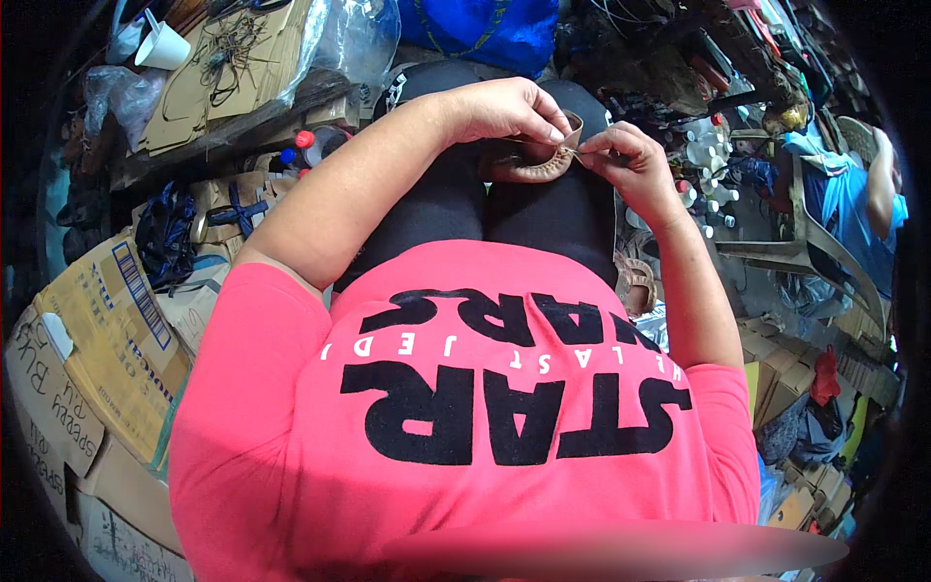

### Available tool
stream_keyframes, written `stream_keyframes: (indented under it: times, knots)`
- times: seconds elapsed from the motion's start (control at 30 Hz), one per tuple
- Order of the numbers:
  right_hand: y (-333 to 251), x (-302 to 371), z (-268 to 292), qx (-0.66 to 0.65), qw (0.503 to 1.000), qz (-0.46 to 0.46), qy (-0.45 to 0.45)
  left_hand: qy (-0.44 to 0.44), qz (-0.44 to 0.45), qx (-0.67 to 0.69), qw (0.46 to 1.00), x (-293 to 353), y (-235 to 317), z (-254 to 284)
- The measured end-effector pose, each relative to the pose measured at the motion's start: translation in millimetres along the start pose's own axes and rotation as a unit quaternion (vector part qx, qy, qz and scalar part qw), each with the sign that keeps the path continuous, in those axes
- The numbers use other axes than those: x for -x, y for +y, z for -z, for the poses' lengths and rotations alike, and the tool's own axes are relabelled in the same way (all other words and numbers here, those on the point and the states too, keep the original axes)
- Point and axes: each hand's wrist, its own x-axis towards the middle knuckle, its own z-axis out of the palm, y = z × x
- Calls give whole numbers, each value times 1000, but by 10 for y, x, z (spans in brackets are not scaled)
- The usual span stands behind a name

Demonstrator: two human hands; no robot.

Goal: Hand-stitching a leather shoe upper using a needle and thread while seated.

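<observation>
A brown leather shoe piece (529,173), with a row of puckered stitching along its curved edge, rests on my dark-trousered lap. My left hand (514,112) is closed on its upper edge, thumb and fingers pinching the leather by the stitches. On the other side of the seam, my right hand (635,167) is pinched near a thin pale strand, probably thread, that runs to the stitching. Whether a needle is between those fingers is too small to tell. Below my right forearm lies a brown strappy sandal (635,283).
Flattened cardboard (208,82) with a dark wire tangle and a white cup (163,46) sit at upper left. Cartons (116,339) crowd the left. A blue bag (480,34) stands ahead. Bottles (708,155) and a plastic chair (810,228) are right, beside a person in blue (853,204).
</observation>
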Motion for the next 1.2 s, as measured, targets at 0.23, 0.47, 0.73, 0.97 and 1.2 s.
stream_keyframes:
  times: [0.23,0.47,0.73,0.97,1.2]
  knots:
    - [-126,49,-20,41,998,37,3,-30,3,-17,999,16,10,-4]
    - [-450,44,41,301,947,100,-51,-55,22,-44,997,-11,10,-5]
    - [-558,-251,38,355,913,126,-158,-117,-36,-166,979,-123,17,100]
    - [-123,-157,139,-167,966,-173,-95,274,-154,-444,839,194,30,-73]
    - [5,-56,40,124,991,55,-1,179,18,-481,858,808,75,28]
